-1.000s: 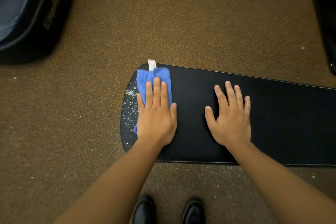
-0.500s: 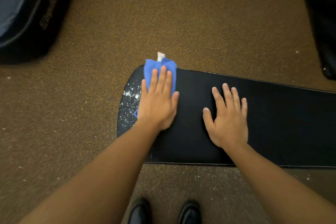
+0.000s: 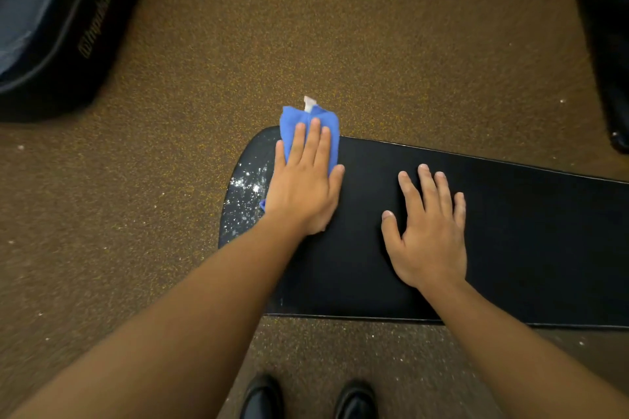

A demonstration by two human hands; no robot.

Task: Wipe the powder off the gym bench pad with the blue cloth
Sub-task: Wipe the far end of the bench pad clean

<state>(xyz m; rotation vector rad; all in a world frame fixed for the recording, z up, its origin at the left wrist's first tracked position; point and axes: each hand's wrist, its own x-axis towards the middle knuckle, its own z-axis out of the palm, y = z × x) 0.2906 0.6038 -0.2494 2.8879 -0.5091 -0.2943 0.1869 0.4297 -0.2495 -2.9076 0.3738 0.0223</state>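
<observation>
Fingers of the left hand [image 3: 301, 187] lie straight, pressing the blue cloth [image 3: 308, 133] flat at the far edge of the gym bench pad [image 3: 510, 231]. Powder [image 3: 246, 194] sits just left of those fingers. The right hand [image 3: 429, 235] rests flat with fingers spread.

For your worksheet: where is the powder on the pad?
Head view: powder speckles the pad's rounded left end, just left of the left hand and cloth.

Flat hands [image 3: 366, 211] on powdered bench pad [image 3: 527, 235]
</observation>
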